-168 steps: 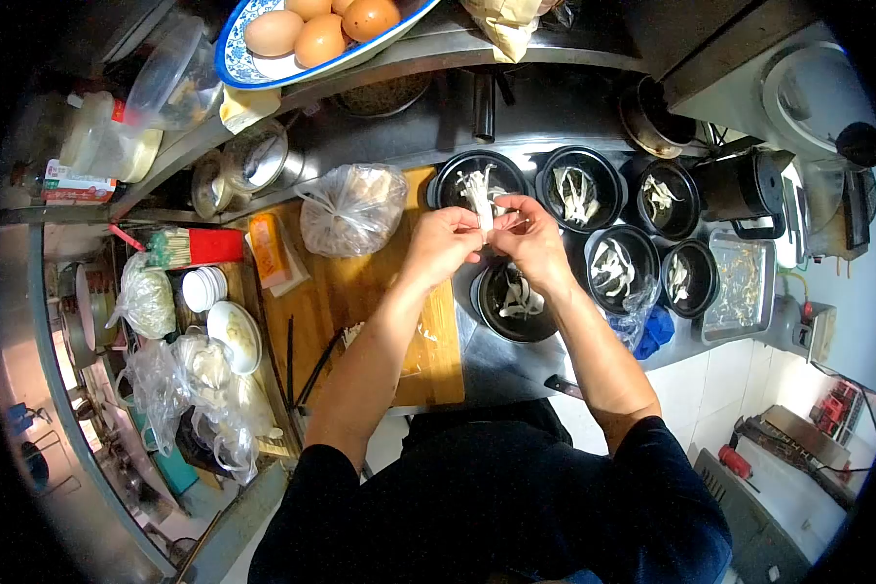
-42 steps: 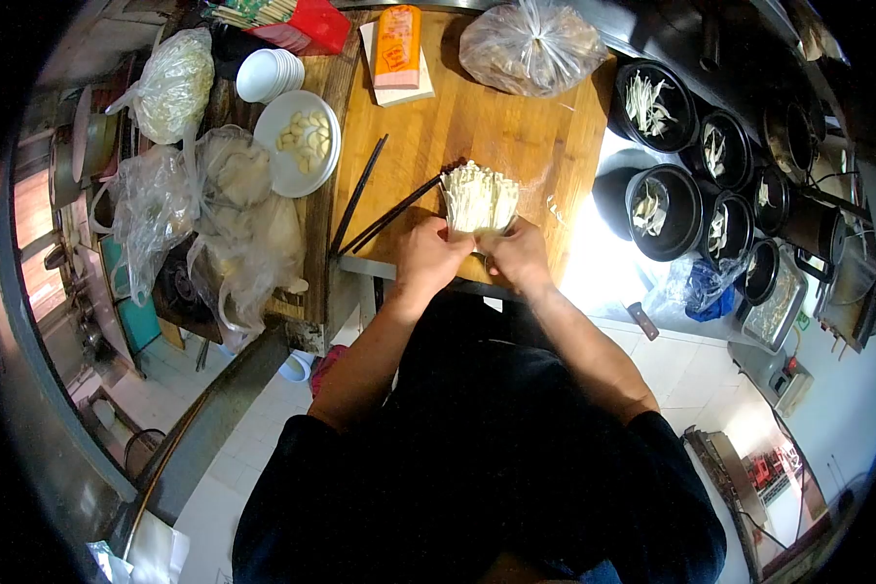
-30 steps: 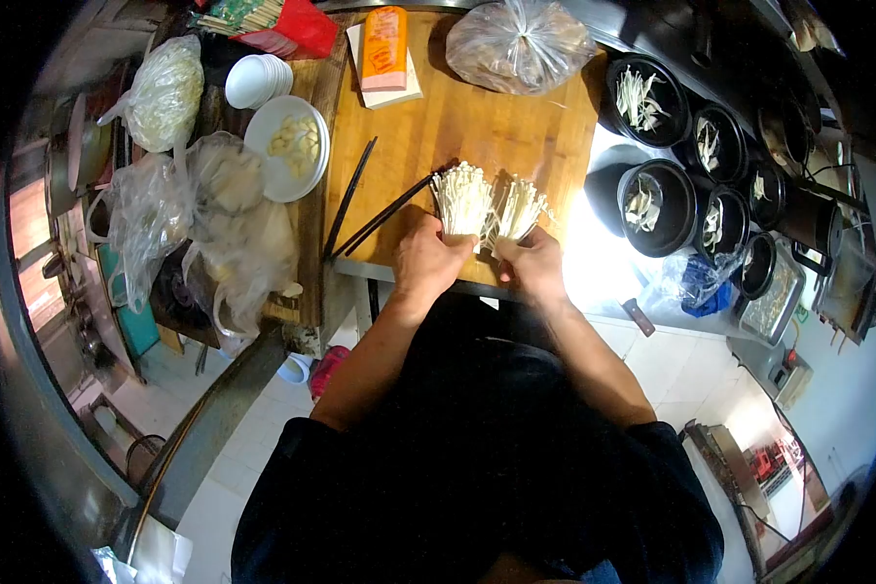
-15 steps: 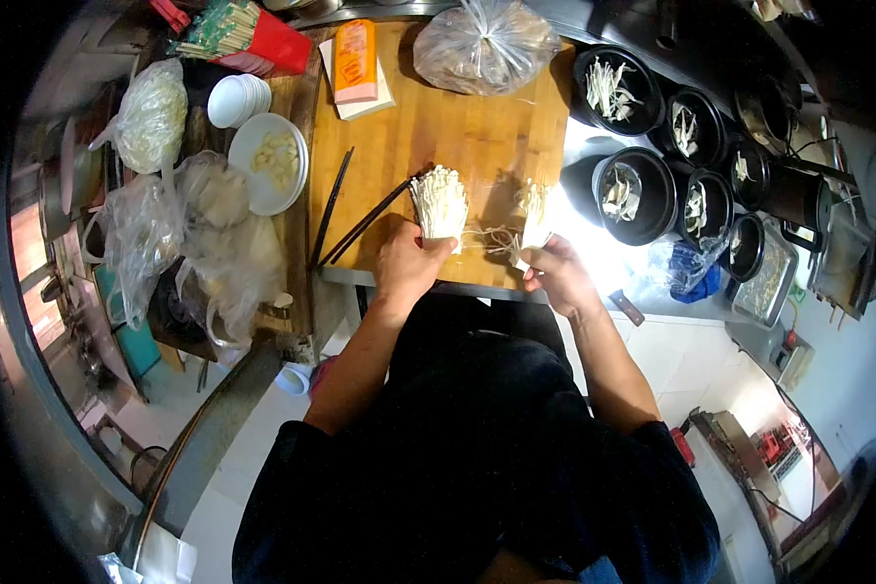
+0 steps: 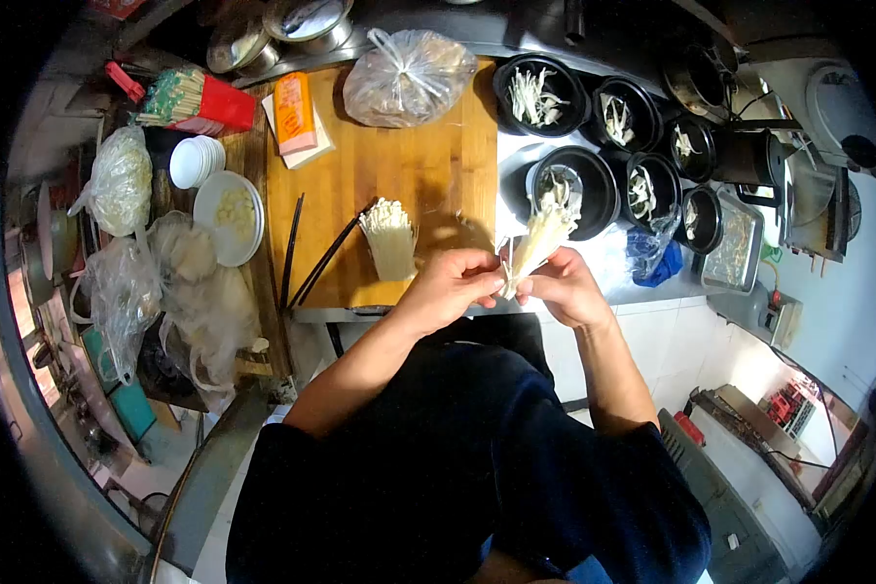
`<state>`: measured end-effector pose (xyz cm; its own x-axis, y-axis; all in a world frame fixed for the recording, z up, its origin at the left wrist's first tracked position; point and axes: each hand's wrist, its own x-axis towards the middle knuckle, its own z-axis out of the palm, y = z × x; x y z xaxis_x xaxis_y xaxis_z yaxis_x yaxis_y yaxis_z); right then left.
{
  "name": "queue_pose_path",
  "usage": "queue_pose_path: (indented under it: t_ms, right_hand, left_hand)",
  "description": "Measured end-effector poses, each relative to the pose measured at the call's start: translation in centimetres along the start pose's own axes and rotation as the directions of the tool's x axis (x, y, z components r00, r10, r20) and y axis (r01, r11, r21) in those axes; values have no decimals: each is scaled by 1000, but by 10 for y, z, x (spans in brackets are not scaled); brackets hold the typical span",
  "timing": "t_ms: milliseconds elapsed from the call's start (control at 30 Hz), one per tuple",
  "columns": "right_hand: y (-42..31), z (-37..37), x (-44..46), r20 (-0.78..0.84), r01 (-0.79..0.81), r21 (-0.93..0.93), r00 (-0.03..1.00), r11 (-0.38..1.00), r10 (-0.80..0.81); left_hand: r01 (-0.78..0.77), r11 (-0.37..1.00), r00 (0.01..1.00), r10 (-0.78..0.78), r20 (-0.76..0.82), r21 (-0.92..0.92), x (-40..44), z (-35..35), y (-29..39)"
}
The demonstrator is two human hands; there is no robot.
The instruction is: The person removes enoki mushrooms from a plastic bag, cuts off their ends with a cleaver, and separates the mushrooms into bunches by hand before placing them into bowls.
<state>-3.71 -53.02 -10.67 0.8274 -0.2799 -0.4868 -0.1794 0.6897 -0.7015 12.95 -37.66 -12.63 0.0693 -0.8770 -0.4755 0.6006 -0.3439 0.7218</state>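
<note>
A small bunch of enoki mushrooms (image 5: 545, 234) is held up beyond the board's right edge, caps pointing away from me. My right hand (image 5: 570, 288) grips its lower stems. My left hand (image 5: 453, 287) pinches at the base of the same bunch from the other side. On the wooden cutting board (image 5: 428, 165) lies a larger bunch of enoki mushrooms (image 5: 389, 241), touched by neither hand. Black chopsticks (image 5: 331, 255) rest on the board to its left. Behind the held bunch stands a black bowl (image 5: 602, 209) with mushroom strands in it.
Several more black bowls with mushrooms, one of them (image 5: 540, 131) at the back, stand on the right. A tied plastic bag (image 5: 409, 83) and an orange packet (image 5: 295, 112) sit on the board's far side. White bowls (image 5: 202, 219) and plastic bags (image 5: 117, 180) crowd the left.
The small enoki bunch has been lifted off the board and moved right, toward the bowls. My left hand has let go of the larger bunch and joined my right. The view has shifted.
</note>
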Motion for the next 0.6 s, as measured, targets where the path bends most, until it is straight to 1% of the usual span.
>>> queue_pose_path:
  t_ms: [33, 67, 100, 133, 167, 233, 267, 300, 333, 367, 467, 500, 567, 600]
  right_hand:
    - [-4, -5, 1, -1, 9, -35, 1000, 999, -9]
    - [-10, -11, 2, -15, -21, -75, 1000, 997, 20]
    - [-21, -11, 3, -3, -10, -79, 1000, 997, 10]
    - [-33, -7, 3, -43, -10, -78, 999, 997, 6]
    - [-41, -6, 0, -88, -8, -72, 996, 997, 1]
    - [-44, -18, -3, -87, 24, -43, 996, 999, -28]
    - [-45, -22, -5, -129, 28, -115, 991, 993, -43]
    - [-46, -26, -6, -172, 27, -188, 983, 982, -60]
    - [-49, -29, -5, -235, 15, -143, 971, 990, -48]
    - [-51, -36, -4, -242, 17, -135, 969, 991, -50]
    - [-56, -54, 1, -336, 51, -223, 934, 973, -126]
    - [-58, -59, 2, -340, 51, -215, 932, 975, -124]
    - [-64, -66, 5, -406, 2, -216, 909, 977, -92]
    - [-69, -67, 6, -423, 7, -226, 900, 974, -105]
  left_hand:
    - [-10, 1000, 1000, 10, -1, 7, 6, 4, 1]
    - [-8, 998, 999, 11, -41, 68, 12, 8, 3]
    - [-4, 992, 996, 14, -83, 129, 19, 14, 6]
    - [-39, 991, 991, 54, -120, 126, 25, 21, 10]
    - [-39, 989, 991, 56, -120, 140, 31, 28, 13]
    - [-37, 989, 969, 71, -238, 145, 47, 41, 16]
    - [-63, 987, 958, 100, -269, 145, 56, 47, 12]
    - [-58, 987, 960, 97, -261, 153, 63, 52, 14]
    - [-44, 980, 961, 94, -259, 192, 69, 56, 14]
    - [-28, 973, 962, 89, -259, 229, 76, 60, 15]
    - [28, 962, 970, 39, -238, 273, 93, 68, 22]
    - [35, 960, 971, 32, -237, 277, 99, 73, 23]
    - [49, 956, 965, 30, -262, 289, 111, 81, 26]
    - [53, 955, 966, 25, -257, 293, 117, 84, 25]
